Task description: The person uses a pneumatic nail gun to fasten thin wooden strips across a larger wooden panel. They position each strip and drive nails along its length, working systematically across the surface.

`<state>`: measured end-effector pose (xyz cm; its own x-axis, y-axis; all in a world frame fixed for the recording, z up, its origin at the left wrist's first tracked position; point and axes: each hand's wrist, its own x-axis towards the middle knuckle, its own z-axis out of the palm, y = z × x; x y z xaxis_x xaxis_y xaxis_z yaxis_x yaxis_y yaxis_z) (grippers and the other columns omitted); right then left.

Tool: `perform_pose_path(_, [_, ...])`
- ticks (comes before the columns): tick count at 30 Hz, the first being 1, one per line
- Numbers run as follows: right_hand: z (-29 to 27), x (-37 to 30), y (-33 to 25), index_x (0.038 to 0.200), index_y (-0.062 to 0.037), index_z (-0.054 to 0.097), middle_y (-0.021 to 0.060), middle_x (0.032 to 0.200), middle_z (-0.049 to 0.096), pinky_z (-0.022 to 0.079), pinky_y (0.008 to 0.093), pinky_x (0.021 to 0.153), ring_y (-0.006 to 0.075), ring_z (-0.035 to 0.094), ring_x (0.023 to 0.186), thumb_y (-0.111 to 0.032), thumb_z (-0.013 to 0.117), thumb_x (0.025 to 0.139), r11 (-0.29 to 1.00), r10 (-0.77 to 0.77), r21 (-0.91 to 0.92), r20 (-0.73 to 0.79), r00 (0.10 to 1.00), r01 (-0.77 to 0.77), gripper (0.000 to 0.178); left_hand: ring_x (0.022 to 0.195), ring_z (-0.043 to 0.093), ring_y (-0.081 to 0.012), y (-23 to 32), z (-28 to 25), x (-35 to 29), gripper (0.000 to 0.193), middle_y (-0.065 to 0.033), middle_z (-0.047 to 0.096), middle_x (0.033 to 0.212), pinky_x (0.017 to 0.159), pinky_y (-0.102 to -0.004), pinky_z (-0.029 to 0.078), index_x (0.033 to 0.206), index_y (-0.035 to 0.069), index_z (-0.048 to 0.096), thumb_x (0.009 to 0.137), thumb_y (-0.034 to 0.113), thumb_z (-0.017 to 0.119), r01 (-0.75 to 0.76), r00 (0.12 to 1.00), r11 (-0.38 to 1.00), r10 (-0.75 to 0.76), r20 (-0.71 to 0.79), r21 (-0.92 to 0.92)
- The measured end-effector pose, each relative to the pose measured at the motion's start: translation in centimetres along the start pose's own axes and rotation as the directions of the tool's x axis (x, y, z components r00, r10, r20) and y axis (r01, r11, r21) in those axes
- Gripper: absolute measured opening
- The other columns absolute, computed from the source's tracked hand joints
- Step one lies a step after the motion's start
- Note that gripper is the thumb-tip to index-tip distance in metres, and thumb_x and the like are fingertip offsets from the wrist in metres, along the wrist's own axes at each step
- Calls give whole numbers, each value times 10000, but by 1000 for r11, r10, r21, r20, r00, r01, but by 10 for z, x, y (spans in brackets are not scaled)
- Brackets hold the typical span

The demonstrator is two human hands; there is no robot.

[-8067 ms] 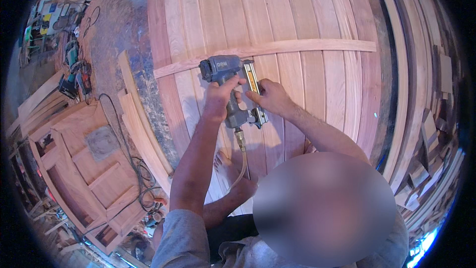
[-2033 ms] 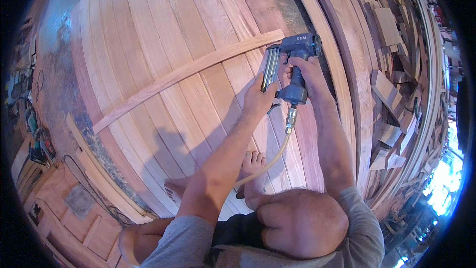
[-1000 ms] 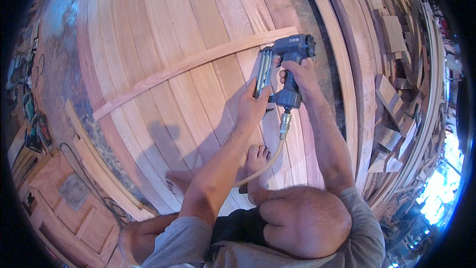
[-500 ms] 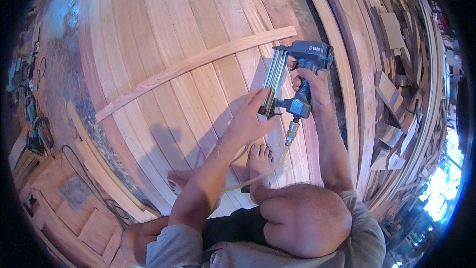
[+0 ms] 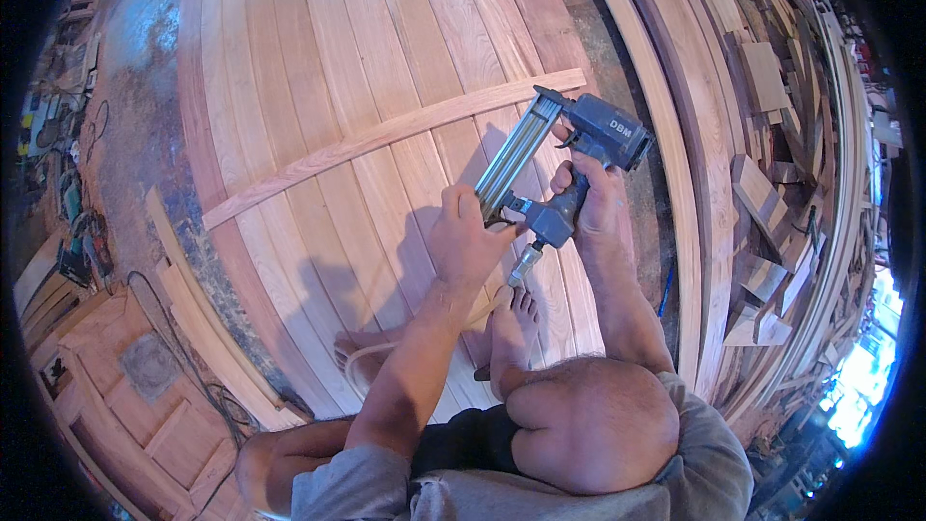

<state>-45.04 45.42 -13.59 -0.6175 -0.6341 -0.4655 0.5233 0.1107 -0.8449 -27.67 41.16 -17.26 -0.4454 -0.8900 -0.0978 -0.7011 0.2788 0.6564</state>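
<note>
My right hand point(image 5: 600, 201) is wrapped around the grip of a dark blue pneumatic nail gun point(image 5: 610, 130). The gun is tilted, its nose close to the right end of a wooden batten point(image 5: 386, 132); I cannot tell whether they touch. At the lower end of the silver magazine point(image 5: 516, 156), my left hand point(image 5: 466, 243) has its fingers curled around the latch area, partly hiding it. A metal coupling point(image 5: 526, 265) joins the grip to a pale air hose point(image 5: 367, 352). Under all this lies a panel of joined wooden planks point(image 5: 333, 68), the batten running across it.
My bare foot point(image 5: 516, 323) rests on the panel. Long boards point(image 5: 666, 135) run along the right, beside a pile of wood offcuts point(image 5: 762, 188). Narrow strips point(image 5: 207, 328) and a panelled wooden door point(image 5: 164, 415) are at the left, with power tools point(image 5: 82, 232) beyond.
The nail gun has tilted, its magazine end swinging left. My left hand has shifted slightly left, and its fingers have closed around that end.
</note>
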Motion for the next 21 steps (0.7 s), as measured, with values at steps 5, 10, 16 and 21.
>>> perform_pose_path(5, [-19,8,10,1240,-25,665,51,760,587,500,308,611,149,582,693,-276,661,906,996,-11,-94,-60,998,6,417,987,659,-393,-59,0,-29,508,-145,633,1132,768,-535,549,1022,57,635,719,385,877,78,956,988,-112,271,136])
perform_pose_path(10, [-10,31,4,1216,-23,663,89,809,610,519,333,645,180,601,735,-297,682,912,962,71,-271,145,987,-29,410,1041,657,-420,-146,-29,-63,439,-245,624,1246,912,-524,534,1190,33,627,841,263,760,-16,917,996,-21,398,90])
perform_pose_path(16, [21,59,-15,1187,-19,661,134,867,639,543,362,685,216,623,785,-322,707,918,855,73,-514,252,965,69,407,1308,494,-384,-243,-153,-68,708,-175,592,1295,1066,-550,397,1204,44,641,689,475,866,-182,960,960,127,250,211])
perform_pose_path(21, [74,51,-37,1162,-16,659,172,916,662,562,387,720,246,642,827,-342,728,924,733,57,-661,292,955,159,410,1233,583,-425,-373,-381,-162,708,-260,625,1284,1077,-499,458,1299,4,624,848,538,739,343,933,822,-241,-268,454])
